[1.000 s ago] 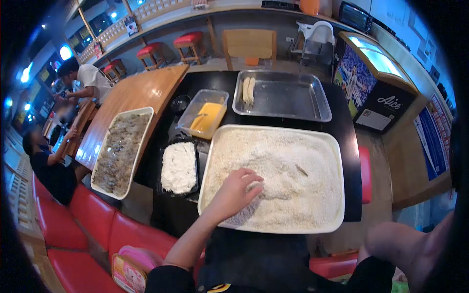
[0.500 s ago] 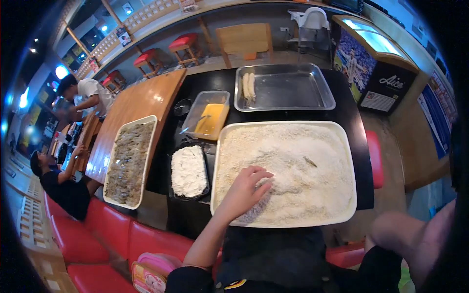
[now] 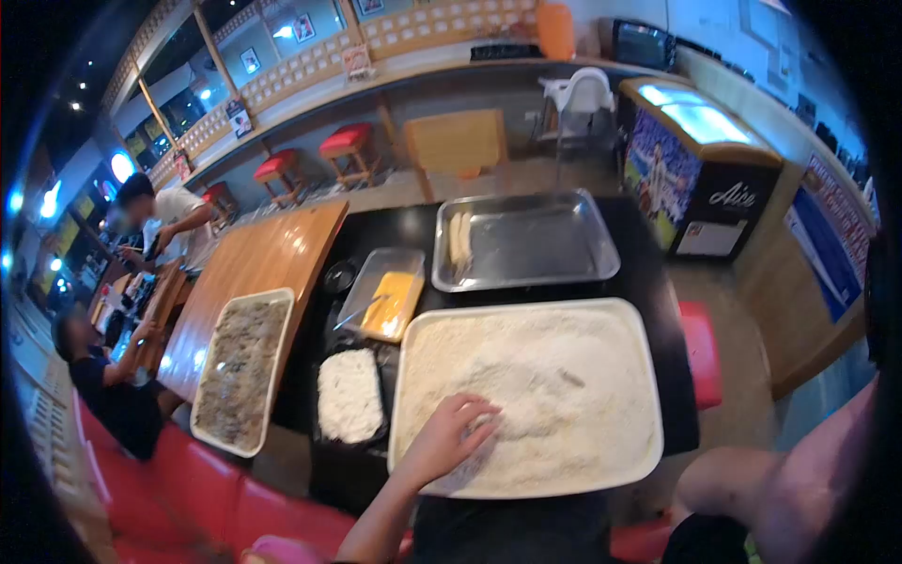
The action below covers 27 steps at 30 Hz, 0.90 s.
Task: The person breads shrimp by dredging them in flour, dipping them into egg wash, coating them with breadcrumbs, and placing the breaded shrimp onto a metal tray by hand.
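My left hand [image 3: 451,437] rests in a large cream tray [image 3: 648,395] of pale breadcrumbs [image 3: 536,348]. Its fingers are curved and the thumb is apart, with the fingertips touching a mound of crumbs; anything under them is hidden. A small, thin brownish piece [image 3: 571,378] pokes out of the crumbs to the right of the hand. Only my bent right arm [image 3: 728,484] shows at the lower right; its hand is out of view. Left of the crumbs sits a black container of white flour-like powder [image 3: 349,395]. Behind that is a clear tub of yellow liquid [image 3: 393,305] with a utensil in it.
A metal tray [image 3: 536,277] at the back holds a few long coated pieces [image 3: 459,240]. On the wooden table [image 3: 272,246], another tray [image 3: 280,348] holds glossy greyish pieces. Two people [image 3: 183,216] are at the far left. A freezer [image 3: 709,160] stands at right.
The view has tilted up, so the table sits lower in the frame. My left hand stays in the crumbs at nearly the same spot, its fingers slightly more curled.
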{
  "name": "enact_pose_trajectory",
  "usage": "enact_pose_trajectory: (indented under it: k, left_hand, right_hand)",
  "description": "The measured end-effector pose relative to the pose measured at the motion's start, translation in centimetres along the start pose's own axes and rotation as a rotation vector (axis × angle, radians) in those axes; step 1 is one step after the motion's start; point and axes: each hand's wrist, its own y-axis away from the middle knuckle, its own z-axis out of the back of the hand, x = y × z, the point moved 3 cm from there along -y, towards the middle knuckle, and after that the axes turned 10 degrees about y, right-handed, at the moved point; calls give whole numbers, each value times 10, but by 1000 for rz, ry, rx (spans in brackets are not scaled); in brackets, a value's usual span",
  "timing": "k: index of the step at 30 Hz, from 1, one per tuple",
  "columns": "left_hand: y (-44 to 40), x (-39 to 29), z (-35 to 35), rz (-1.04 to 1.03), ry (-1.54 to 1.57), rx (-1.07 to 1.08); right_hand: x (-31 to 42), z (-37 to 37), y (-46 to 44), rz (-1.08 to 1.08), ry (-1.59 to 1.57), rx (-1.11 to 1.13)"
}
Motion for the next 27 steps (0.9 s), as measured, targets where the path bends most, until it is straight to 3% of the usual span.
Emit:
enact_pose_trajectory:
  k: [10, 13, 16, 19, 27]
  left_hand:
    - [0, 1, -4, -27, -3, 28]
    - [0, -2, -2, -42, 21, 2]
    - [0, -9, 2, -27, 34, 21]
    - [1, -9, 3, -32, 26, 41]
    - [4, -9, 2, -32, 22, 18]
  right_hand:
    - [10, -19, 1, -42, -18, -41]
    - [-11, -28, 44, -100, 63, 120]
    - [-17, -17, 40, -53, 33, 20]
    - [1, 15, 31, -195, 66, -86]
    - [17, 16, -8, 9, -43, 33]
